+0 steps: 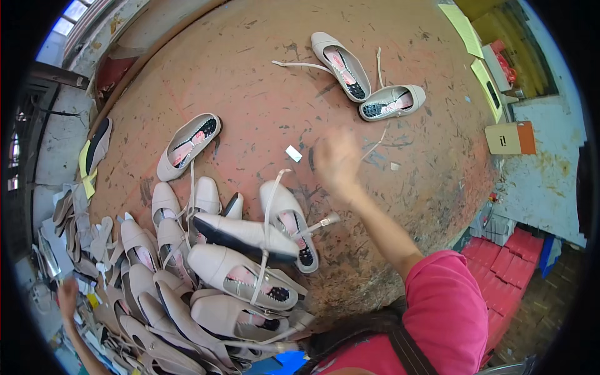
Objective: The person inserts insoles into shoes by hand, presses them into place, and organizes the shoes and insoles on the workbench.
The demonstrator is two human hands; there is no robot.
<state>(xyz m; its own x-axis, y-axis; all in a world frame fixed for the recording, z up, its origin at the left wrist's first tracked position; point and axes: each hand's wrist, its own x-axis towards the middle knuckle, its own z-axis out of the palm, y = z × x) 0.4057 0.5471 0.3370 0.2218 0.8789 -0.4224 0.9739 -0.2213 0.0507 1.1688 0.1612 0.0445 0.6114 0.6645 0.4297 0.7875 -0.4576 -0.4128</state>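
The person's right hand (337,155) is over the middle of the worktop (250,106), so blurred that its grip cannot be read as wide, narrow or holding anything. A thin pale strip (374,147) shows just beside its fingers; whether the two touch cannot be told

Above and to the right of that grip lies the nearest shoe of a pair, a beige square-toed strap flat (392,102), its long axis running nearly left to right, heel toward the left, toe toward the right. Its mate (340,67) lies slantwise, toe up and left, heel down close by the first one's heel. The right hand is far nearer to both than the other hand, seemingly the person's left (67,299), out at the left rim beside the clutter, its grip too small to make out

Just left of the right hand is a small white block (293,154). Farther left a single beige flat (189,145) lies apart, heel up and right, above a crowded heap of similar shoes (219,269), one of them tipped to show its dark sole
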